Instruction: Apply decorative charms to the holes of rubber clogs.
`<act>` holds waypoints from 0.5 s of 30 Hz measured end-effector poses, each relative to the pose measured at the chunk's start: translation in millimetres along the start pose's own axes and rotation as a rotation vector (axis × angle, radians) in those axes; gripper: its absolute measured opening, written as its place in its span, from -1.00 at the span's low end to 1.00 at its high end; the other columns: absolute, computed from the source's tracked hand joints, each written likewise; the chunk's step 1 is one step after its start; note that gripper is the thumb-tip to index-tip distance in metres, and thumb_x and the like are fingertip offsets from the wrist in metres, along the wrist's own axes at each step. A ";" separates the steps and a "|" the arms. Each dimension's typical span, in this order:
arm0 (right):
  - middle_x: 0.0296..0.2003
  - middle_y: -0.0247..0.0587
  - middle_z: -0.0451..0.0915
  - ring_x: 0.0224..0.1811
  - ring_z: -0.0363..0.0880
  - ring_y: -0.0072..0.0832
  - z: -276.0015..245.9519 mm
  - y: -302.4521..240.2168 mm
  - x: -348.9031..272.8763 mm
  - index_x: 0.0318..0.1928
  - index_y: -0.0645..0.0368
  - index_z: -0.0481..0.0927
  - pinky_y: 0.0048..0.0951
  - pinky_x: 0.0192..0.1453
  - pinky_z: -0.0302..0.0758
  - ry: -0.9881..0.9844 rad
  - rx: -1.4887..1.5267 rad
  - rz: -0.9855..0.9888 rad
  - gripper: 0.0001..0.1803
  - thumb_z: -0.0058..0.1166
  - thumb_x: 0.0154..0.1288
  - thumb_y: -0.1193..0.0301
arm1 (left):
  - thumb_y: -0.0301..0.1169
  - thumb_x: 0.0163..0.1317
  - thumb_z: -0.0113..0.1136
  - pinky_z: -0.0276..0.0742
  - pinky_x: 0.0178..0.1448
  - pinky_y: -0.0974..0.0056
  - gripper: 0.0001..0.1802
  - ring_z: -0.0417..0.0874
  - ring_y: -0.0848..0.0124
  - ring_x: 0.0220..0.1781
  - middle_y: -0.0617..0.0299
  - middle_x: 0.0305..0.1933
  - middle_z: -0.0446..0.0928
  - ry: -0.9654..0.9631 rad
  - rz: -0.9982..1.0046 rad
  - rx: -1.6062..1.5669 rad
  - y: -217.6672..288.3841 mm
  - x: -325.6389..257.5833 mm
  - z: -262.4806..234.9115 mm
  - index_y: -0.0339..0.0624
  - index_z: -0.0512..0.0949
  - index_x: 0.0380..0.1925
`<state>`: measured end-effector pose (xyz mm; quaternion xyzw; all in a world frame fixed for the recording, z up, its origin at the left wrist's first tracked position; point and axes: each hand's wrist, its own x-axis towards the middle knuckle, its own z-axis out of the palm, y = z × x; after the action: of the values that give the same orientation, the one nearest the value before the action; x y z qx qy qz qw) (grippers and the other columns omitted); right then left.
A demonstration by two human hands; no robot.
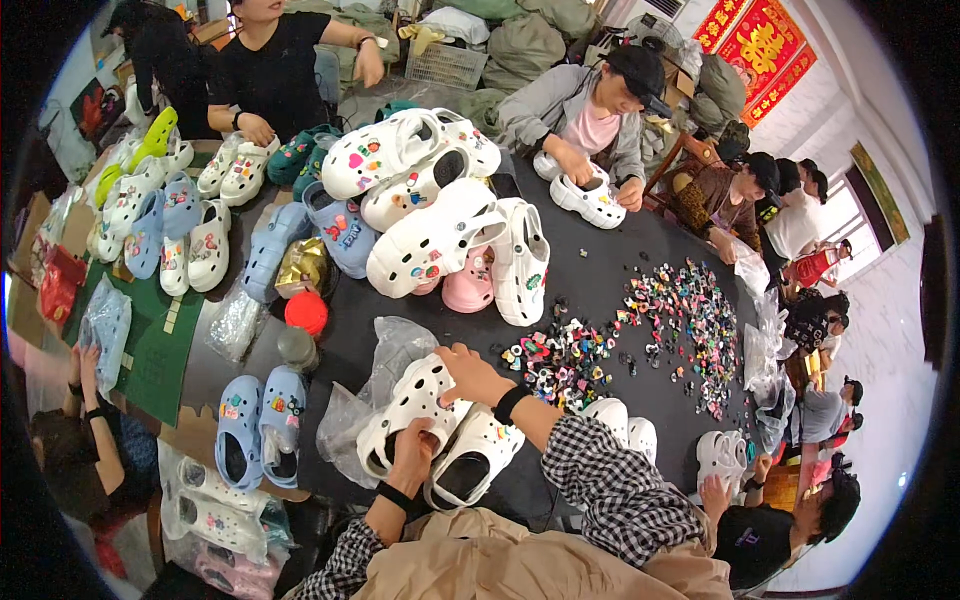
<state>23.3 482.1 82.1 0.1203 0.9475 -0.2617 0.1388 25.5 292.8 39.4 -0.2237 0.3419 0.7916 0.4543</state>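
Note:
A white clog point(396, 412) with holes across its top lies tilted at the table's near edge, partly over a crumpled clear plastic bag point(345, 425). My left hand point(412, 455) grips it at the foot opening, some fingers hidden inside. From the right, my right hand point(470, 377) is closed over the clog's upper, thumb pressed near a small dark spot; whether a charm is under it I cannot make out. Beside it, another white clog point(480, 450) with small charms on top rests against my right wrist. Loose colourful shoe charms point(565, 362) are heaped to the right of my right hand.
A tall stack of decorated white clogs point(430, 245) stands ahead. Blue clogs point(240, 425) sit to the left, near a red-lidded jar point(306, 314). More charms point(690, 330) spread rightward. Across the table a co-worker point(580, 130) handles white clogs; others work around its edges.

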 end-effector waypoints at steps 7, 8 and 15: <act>0.03 0.10 0.26 0.11 0.30 0.14 3.7 -15.9 -13.3 0.25 0.11 0.16 -0.03 0.08 0.42 0.047 -0.012 0.058 -0.03 0.41 -0.22 0.33 | -0.53 0.06 0.15 0.39 -0.37 0.41 -0.96 0.49 0.48 -0.50 0.32 -0.48 0.52 0.002 -0.029 0.016 0.2 2.9 -8.0 -0.17 0.50 -0.46; 0.03 0.09 0.26 0.10 0.30 0.13 6.6 -18.1 -14.2 0.25 0.11 0.16 -0.02 0.06 0.44 0.076 -0.019 0.071 -0.03 0.42 -0.23 0.34 | -0.53 0.06 0.15 0.37 -0.40 0.42 -0.96 0.47 0.49 -0.52 0.32 -0.48 0.51 0.014 -0.027 0.013 -0.1 2.5 -8.5 -0.18 0.50 -0.47; 0.02 0.07 0.23 0.11 0.28 0.14 13.1 -21.4 -9.1 0.19 0.10 0.16 0.06 -0.02 0.46 0.103 -0.043 0.105 -0.02 0.44 -0.30 0.36 | -0.51 0.14 0.12 0.32 -0.43 0.39 -0.91 0.41 0.50 -0.56 0.36 -0.54 0.42 0.086 -0.022 0.056 -0.2 -0.4 -3.8 -0.17 0.45 -0.53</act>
<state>27.9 455.9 84.1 0.1803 0.9511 -0.2272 0.1060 26.1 289.7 37.1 -0.2485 0.3805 0.7664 0.4539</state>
